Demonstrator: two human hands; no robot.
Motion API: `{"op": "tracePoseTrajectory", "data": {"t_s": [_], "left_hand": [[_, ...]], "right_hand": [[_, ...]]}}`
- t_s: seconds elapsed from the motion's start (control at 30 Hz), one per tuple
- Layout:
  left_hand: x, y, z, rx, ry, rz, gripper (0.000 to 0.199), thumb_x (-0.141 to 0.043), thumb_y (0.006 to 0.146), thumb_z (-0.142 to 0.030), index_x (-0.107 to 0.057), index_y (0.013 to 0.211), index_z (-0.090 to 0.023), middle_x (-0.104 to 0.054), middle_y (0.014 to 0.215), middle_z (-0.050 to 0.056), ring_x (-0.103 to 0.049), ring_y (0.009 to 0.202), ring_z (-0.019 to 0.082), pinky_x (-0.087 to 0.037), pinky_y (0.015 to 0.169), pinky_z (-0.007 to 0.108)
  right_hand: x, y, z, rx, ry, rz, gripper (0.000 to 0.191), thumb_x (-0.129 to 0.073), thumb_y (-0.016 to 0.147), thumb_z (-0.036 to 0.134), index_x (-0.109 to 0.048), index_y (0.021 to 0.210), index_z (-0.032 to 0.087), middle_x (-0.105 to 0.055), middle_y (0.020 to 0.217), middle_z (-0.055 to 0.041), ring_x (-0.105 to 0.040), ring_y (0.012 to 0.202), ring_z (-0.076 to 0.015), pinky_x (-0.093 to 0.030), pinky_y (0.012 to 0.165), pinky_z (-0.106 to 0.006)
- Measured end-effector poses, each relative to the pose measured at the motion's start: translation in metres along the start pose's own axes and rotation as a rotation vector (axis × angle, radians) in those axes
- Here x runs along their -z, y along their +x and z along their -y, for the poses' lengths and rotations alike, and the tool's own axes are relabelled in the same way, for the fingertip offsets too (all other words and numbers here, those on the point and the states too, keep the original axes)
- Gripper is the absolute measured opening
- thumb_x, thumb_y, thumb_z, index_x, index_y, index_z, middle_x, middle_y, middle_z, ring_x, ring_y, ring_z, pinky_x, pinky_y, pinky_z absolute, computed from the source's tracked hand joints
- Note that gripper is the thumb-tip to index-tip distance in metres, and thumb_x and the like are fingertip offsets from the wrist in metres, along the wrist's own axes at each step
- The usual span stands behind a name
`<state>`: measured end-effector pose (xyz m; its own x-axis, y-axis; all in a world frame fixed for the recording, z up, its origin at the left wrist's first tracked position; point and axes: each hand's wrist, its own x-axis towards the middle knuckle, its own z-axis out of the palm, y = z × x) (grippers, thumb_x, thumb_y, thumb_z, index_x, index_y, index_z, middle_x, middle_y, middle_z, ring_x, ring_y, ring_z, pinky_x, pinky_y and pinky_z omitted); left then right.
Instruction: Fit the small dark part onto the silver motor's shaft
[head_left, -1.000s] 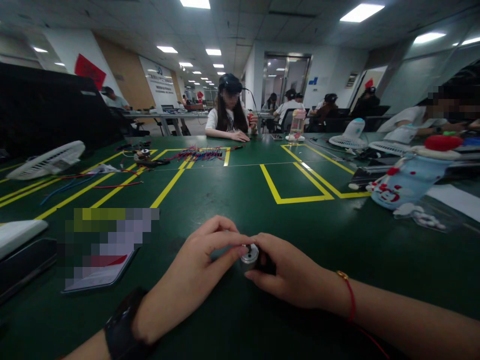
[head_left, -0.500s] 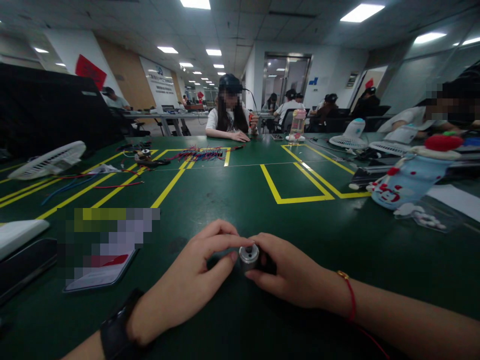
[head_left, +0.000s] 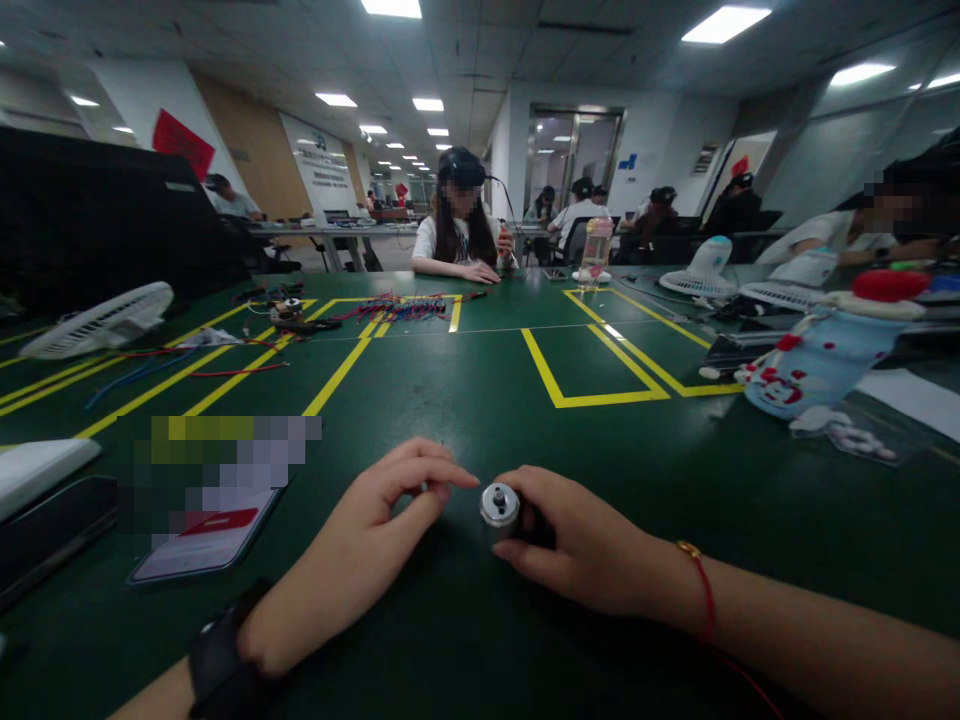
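A small silver cylinder that looks like a DC motor (head_left: 499,508) stands upright on the green table (head_left: 442,390), its round end with a central shaft and dark holes facing up. My right hand (head_left: 577,540) grips it from the right, thumb at the near side and fingers round the far side. Just left of it is my left hand (head_left: 390,530), holding nothing, with fingers bent and apart. The left index fingertip is close to the motor's top edge, with a small gap between them.
A phone (head_left: 217,545) lies to the left, beside a dark flat object (head_left: 52,535). Tangled red and blue wires (head_left: 397,310) lie farther back. On the right stand a light-blue cup (head_left: 821,360) and white fans (head_left: 697,275). A person (head_left: 459,220) sits across the table.
My left hand has drawn back to the left, its index finger coming off the motor's top. The right hand keeps its hold on the motor in the same spot.
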<state>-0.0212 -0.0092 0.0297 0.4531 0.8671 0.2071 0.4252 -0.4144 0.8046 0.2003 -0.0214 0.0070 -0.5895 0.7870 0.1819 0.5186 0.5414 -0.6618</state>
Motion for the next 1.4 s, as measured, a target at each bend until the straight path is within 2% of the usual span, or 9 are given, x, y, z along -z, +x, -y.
{"op": "tracePoseTrajectory", "data": {"t_s": [0.17, 0.27, 0.47, 0.6, 0.77, 1.03, 1.17, 1.3, 1.4], "left_hand": [[0.004, 0.004, 0.021, 0.227, -0.145, -0.061, 0.021, -0.047, 0.089, -0.021, -0.068, 0.093, -0.023, -0.059, 0.076, -0.001, -0.054, 0.073, 0.016, -0.039, 0.068, 0.027], [0.002, 0.006, 0.033, 0.336, -0.314, -0.123, 0.019, -0.051, 0.086, -0.020, -0.069, 0.092, -0.021, -0.058, 0.072, -0.002, -0.052, 0.068, 0.014, -0.038, 0.062, 0.024], [0.000, 0.007, 0.045, 0.363, -0.593, -0.192, 0.016, -0.055, 0.085, -0.018, -0.067, 0.095, -0.018, -0.060, 0.084, 0.000, -0.051, 0.071, 0.011, -0.040, 0.066, 0.022], [0.001, 0.006, 0.047, 0.366, -0.659, -0.196, 0.016, -0.056, 0.085, -0.017, -0.066, 0.097, -0.017, -0.059, 0.087, 0.001, -0.051, 0.072, 0.011, -0.041, 0.068, 0.022], [0.001, 0.006, 0.046, 0.368, -0.592, -0.176, 0.016, -0.055, 0.086, -0.018, -0.067, 0.097, -0.019, -0.060, 0.088, 0.000, -0.052, 0.073, 0.011, -0.041, 0.069, 0.023], [0.001, 0.007, 0.032, 0.364, -0.274, -0.120, 0.016, -0.054, 0.086, -0.025, -0.067, 0.094, -0.022, -0.064, 0.087, 0.000, -0.057, 0.082, 0.017, -0.042, 0.076, 0.028], [-0.001, 0.006, 0.022, 0.300, -0.143, -0.020, 0.017, -0.053, 0.088, -0.029, -0.066, 0.095, -0.023, -0.065, 0.089, 0.001, -0.059, 0.086, 0.019, -0.043, 0.077, 0.030], [-0.005, 0.003, 0.008, 0.208, -0.130, 0.084, 0.017, -0.054, 0.088, -0.030, -0.066, 0.096, -0.022, -0.066, 0.093, 0.002, -0.061, 0.089, 0.020, -0.046, 0.082, 0.032], [-0.009, 0.002, -0.002, 0.108, -0.099, 0.063, 0.018, -0.054, 0.089, -0.032, -0.068, 0.099, -0.024, -0.066, 0.098, 0.003, -0.060, 0.094, 0.021, -0.045, 0.087, 0.033]], "right_hand": [[0.001, -0.001, 0.000, -0.023, -0.014, 0.006, 0.029, -0.064, 0.080, 0.022, -0.054, 0.107, 0.019, -0.057, 0.094, -0.0025, -0.050, 0.078, -0.0165, -0.042, 0.069, -0.030], [0.001, -0.002, 0.001, -0.034, -0.013, 0.020, 0.029, -0.064, 0.081, 0.023, -0.054, 0.107, 0.019, -0.058, 0.095, -0.0028, -0.050, 0.078, -0.0165, -0.042, 0.069, -0.030], [0.002, -0.001, 0.001, -0.043, -0.005, 0.017, 0.030, -0.064, 0.081, 0.023, -0.054, 0.108, 0.020, -0.058, 0.095, -0.0025, -0.050, 0.078, -0.0164, -0.042, 0.068, -0.030], [0.002, -0.001, 0.001, -0.042, -0.003, 0.013, 0.031, -0.065, 0.080, 0.022, -0.054, 0.109, 0.020, -0.058, 0.096, -0.0026, -0.050, 0.078, -0.0165, -0.042, 0.069, -0.030], [0.001, -0.002, 0.001, -0.043, 0.001, 0.015, 0.030, -0.065, 0.080, 0.022, -0.054, 0.108, 0.020, -0.058, 0.096, -0.0026, -0.050, 0.078, -0.0164, -0.042, 0.069, -0.030], [0.001, -0.002, 0.002, -0.041, 0.001, 0.009, 0.030, -0.064, 0.080, 0.022, -0.054, 0.108, 0.020, -0.058, 0.094, -0.0025, -0.050, 0.077, -0.0166, -0.042, 0.068, -0.030], [0.001, -0.002, 0.001, -0.037, -0.001, 0.007, 0.030, -0.064, 0.080, 0.022, -0.054, 0.108, 0.020, -0.058, 0.094, -0.0026, -0.050, 0.077, -0.0167, -0.041, 0.068, -0.030], [0.000, -0.002, 0.001, -0.025, 0.004, 0.004, 0.030, -0.064, 0.080, 0.021, -0.054, 0.108, 0.020, -0.058, 0.094, -0.0024, -0.050, 0.077, -0.0165, -0.041, 0.068, -0.030], [0.000, -0.001, 0.001, -0.011, 0.005, 0.003, 0.029, -0.064, 0.080, 0.021, -0.054, 0.107, 0.019, -0.057, 0.093, -0.0022, -0.050, 0.077, -0.0162, -0.040, 0.067, -0.029]]}}
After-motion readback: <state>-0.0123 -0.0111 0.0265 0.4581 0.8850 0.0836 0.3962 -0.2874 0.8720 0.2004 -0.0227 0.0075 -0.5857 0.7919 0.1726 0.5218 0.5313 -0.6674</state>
